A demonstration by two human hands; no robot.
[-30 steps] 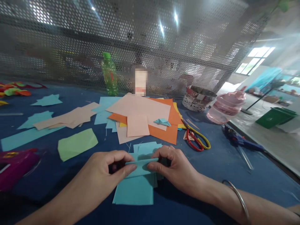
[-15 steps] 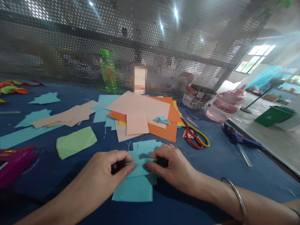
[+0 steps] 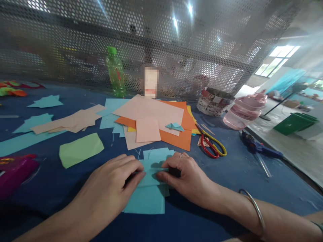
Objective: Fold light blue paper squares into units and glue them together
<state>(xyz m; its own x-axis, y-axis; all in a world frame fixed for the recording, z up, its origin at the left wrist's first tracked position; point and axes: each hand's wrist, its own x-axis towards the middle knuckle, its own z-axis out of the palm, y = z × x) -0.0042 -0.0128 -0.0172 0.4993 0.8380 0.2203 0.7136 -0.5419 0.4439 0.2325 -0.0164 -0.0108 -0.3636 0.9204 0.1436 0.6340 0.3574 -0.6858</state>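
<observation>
Folded turquoise paper sheet (image 3: 145, 201), pinched between left hand (image 3: 107, 186) and right hand (image 3: 185, 178).
Crease (image 3: 152, 172) crosswise between both hands, pressed tight; long axis pointing straight ahead.

From my remote station I count two hands, the left hand (image 3: 108, 185) and the right hand (image 3: 186, 178), on one teal paper sheet (image 3: 148, 201), plus one ring (image 3: 181, 155), one bangle (image 3: 257, 208), one green bottle (image 3: 115, 74), one pair of scissors (image 3: 208, 150), one glue gun (image 3: 259, 150), one woven basket (image 3: 214, 102), one green bin (image 3: 295, 123), one pale green paper piece (image 3: 80, 149), and one small folded teal paper piece (image 3: 174, 126).
</observation>
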